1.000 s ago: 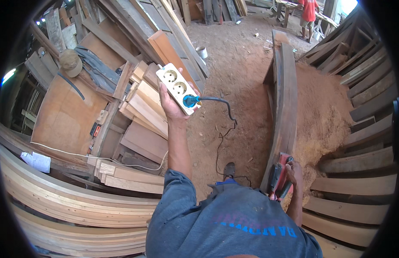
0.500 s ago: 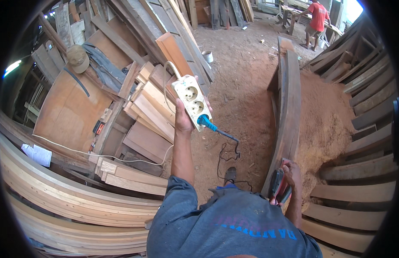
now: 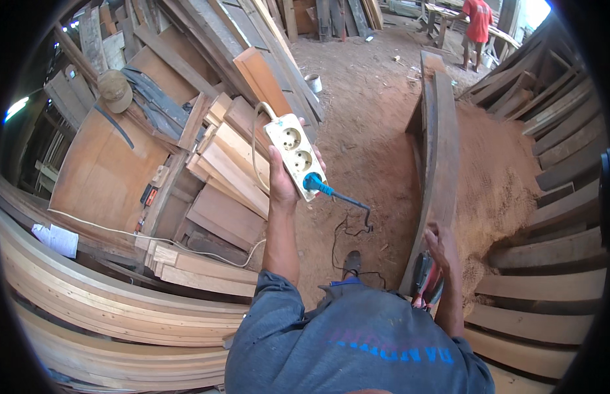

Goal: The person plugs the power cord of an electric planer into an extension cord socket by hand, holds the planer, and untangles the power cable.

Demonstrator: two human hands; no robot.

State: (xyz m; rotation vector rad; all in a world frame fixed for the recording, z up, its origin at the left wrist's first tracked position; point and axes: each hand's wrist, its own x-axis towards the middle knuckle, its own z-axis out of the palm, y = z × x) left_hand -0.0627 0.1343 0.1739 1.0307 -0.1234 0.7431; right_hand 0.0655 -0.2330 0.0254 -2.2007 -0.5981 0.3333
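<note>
My left hand (image 3: pixel 282 182) is closed round a white power strip (image 3: pixel 297 155), holding it up at chest height with its sockets facing me. A teal plug (image 3: pixel 315 183) sits in the strip's lowest socket, and its dark cord (image 3: pixel 354 201) hangs down toward the floor. A pale cable loops from the strip's upper end. On the right, my right hand (image 3: pixel 442 248) is raised beside a red and black power tool (image 3: pixel 424 279), fingers loosely apart and seemingly empty. That tool rests at the near end of a long dark timber piece (image 3: pixel 441 157); my hand and forearm partly hide it.
Stacked curved boards (image 3: pixel 121 295) fill the lower left, with short planks (image 3: pixel 229 164) beyond them. A row of timber pieces (image 3: pixel 548 253) lines the right side, next to heaped sawdust (image 3: pixel 498 177). A person in a red shirt (image 3: pixel 478 23) stands at a far workbench.
My right hand has come up off the power tool and moved slightly forward, its fingers loosened. The power strip stays in my left hand, almost unmoved.
</note>
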